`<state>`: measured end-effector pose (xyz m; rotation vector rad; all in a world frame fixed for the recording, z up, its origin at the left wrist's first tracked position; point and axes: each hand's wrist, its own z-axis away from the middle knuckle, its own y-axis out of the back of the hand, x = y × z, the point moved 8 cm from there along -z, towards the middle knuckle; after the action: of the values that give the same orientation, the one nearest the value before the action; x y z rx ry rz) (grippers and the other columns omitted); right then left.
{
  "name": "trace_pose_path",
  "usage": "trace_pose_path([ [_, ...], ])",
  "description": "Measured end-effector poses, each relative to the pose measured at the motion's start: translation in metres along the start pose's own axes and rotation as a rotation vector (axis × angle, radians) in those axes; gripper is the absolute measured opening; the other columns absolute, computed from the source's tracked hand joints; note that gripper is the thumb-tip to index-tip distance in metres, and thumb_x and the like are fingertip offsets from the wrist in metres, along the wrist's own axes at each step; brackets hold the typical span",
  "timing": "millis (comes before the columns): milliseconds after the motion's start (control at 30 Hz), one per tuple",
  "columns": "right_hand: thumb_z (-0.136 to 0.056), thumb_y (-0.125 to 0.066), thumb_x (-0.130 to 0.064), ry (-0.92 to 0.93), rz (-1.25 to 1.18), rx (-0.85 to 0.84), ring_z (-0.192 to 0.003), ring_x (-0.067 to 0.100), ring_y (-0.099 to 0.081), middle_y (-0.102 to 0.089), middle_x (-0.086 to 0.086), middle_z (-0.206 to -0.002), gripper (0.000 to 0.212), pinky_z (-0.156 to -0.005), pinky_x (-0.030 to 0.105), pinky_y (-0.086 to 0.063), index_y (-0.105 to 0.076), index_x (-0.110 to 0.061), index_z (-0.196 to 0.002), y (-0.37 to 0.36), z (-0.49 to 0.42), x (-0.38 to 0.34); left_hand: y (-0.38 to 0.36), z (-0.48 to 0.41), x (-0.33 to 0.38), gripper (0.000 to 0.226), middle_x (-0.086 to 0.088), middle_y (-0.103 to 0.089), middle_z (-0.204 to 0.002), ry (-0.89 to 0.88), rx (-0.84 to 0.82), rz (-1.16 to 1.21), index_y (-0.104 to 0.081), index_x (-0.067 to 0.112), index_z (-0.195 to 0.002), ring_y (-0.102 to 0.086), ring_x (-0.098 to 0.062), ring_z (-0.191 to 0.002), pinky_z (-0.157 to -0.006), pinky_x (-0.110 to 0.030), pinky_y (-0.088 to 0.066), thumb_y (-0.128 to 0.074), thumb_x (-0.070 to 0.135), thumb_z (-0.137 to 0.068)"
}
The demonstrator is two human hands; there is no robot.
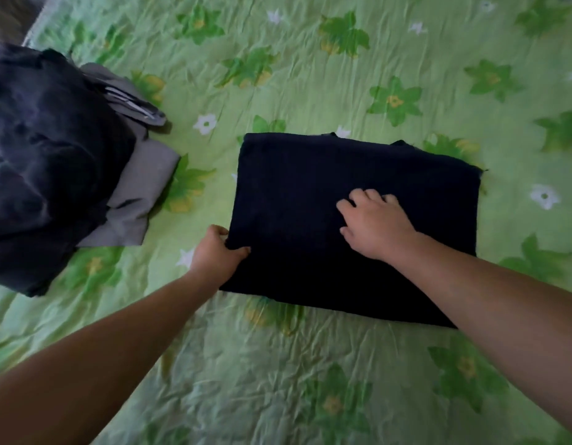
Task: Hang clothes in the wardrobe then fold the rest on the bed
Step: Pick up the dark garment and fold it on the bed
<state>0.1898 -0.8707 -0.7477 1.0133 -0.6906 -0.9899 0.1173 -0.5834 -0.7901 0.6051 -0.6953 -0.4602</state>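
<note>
Navy garment (310, 194) — long axis left-right. Left hand (215, 252) pinches near-left edge; right hand (373, 221), fingers loosely bent, presses centre-right — holds nothing.

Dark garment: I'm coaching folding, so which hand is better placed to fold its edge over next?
Probably left: the left hand grips the left edge of the dark garment, while the right hand rests on its middle, pinning it.
</note>
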Motion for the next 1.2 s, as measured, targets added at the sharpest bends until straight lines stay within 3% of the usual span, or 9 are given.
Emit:
trace_pose_path([
  [133,-0.092,-0.06,-0.018,0.192,0.081,0.022,-0.128,0.033,-0.041,-0.037,0.012,-0.146,0.054,-0.096,0.05,-0.044,-0.04,-0.021,-0.142,0.034,-0.052,-0.063,-0.006,-0.009,-0.009,0.045,-0.002,-0.065,-0.094,-0.023,-0.029,-0.048,-0.046,0.021,-0.102,-0.064,-0.024,-0.085,-0.073,-0.038,-0.055,-0.08,0.036,-0.077],
  [233,-0.089,-0.061,-0.007,0.328,0.214,0.073,-0.145,0.037,-0.024,-0.018,0.016,-0.161,0.068,-0.103,0.053,-0.042,-0.033,-0.02,-0.149,0.052,-0.095,-0.113,-0.011,-0.015,-0.016,0.046,0.003,-0.06,-0.084,-0.085,-0.031,-0.038,-0.039,0.024,-0.101,-0.059,-0.019,-0.073,-0.054,-0.03,-0.041,-0.076,0.034,-0.076],
  [367,-0.097,-0.056,-0.016,0.479,0.547,0.032,-0.154,0.031,-0.006,-0.014,0.012,-0.166,0.06,-0.119,0.061,-0.018,-0.033,-0.022,-0.152,0.052,-0.137,-0.163,-0.012,-0.018,-0.027,0.045,0.009,-0.051,-0.075,-0.084,-0.029,0.026,-0.039,0.023,-0.098,-0.048,-0.006,-0.062,-0.049,-0.026,-0.031,-0.075,0.035,-0.074],
  [467,-0.097,-0.055,-0.02,0.518,0.771,-0.022,-0.149,0.028,-0.025,-0.041,0.011,-0.153,0.049,-0.118,0.067,-0.011,-0.045,-0.019,-0.145,0.051,-0.15,-0.176,-0.012,-0.017,-0.027,0.04,0.01,-0.047,-0.07,-0.089,-0.057,0.016,-0.044,0.022,-0.09,-0.044,-0.004,-0.059,-0.053,-0.026,-0.035,-0.077,0.037,-0.072],
  [567,-0.093,-0.055,-0.016,0.524,0.825,-0.036,-0.118,0.024,-0.056,-0.064,0.002,-0.12,0.033,-0.115,0.062,-0.022,-0.058,-0.021,-0.125,0.062,-0.15,-0.176,-0.016,-0.011,-0.021,0.029,0.006,-0.057,-0.067,-0.117,-0.145,0.025,-0.056,0.018,-0.079,-0.058,-0.012,-0.061,-0.052,-0.027,-0.048,-0.078,0.035,-0.073],
  [767,-0.093,-0.054,-0.017,0.501,0.803,-0.009,-0.11,0.022,-0.058,-0.064,-0.001,-0.113,0.026,-0.101,0.048,-0.035,-0.064,-0.027,-0.115,0.088,-0.127,-0.129,-0.025,0.028,0.024,0.025,0.009,-0.063,-0.074,-0.207,-0.233,0.245,-0.056,0.025,-0.096,-0.063,-0.003,-0.062,-0.052,-0.019,-0.048,-0.073,0.021,-0.078],
  [900,-0.094,-0.054,-0.023,0.429,0.664,0.048,-0.111,0.026,-0.053,-0.059,0.001,-0.11,0.024,-0.089,0.042,-0.039,-0.063,-0.031,-0.115,0.101,-0.097,-0.066,-0.054,0.071,0.081,0.025,0.011,-0.064,-0.079,-0.33,-0.281,0.22,-0.055,0.024,-0.099,-0.063,-0.005,-0.069,-0.057,-0.024,-0.05,-0.072,0.023,-0.08],
  [1067,-0.09,-0.056,-0.018,0.358,0.528,0.168,-0.11,0.031,-0.052,-0.058,0.008,-0.111,0.028,-0.085,0.042,-0.041,-0.062,-0.026,-0.116,0.104,-0.037,0.043,-0.118,0.127,0.163,0.029,0.013,-0.055,-0.077,-0.494,-0.324,0.124,-0.047,0.023,-0.097,-0.053,-0.008,-0.068,-0.053,-0.02,-0.036,-0.071,0.029,-0.081],
  [1200,-0.083,-0.058,-0.012,0.261,0.502,0.217,-0.103,0.033,-0.052,-0.057,0.011,-0.102,0.027,-0.085,0.045,-0.041,-0.064,-0.019,-0.109,0.082,0.013,0.128,-0.193,0.17,0.22,0.035,0.009,-0.055,-0.087,-0.591,-0.454,0.094,-0.041,0.026,-0.107,-0.056,-0.014,-0.075,-0.059,-0.028,-0.041,-0.068,0.027,-0.084],
])
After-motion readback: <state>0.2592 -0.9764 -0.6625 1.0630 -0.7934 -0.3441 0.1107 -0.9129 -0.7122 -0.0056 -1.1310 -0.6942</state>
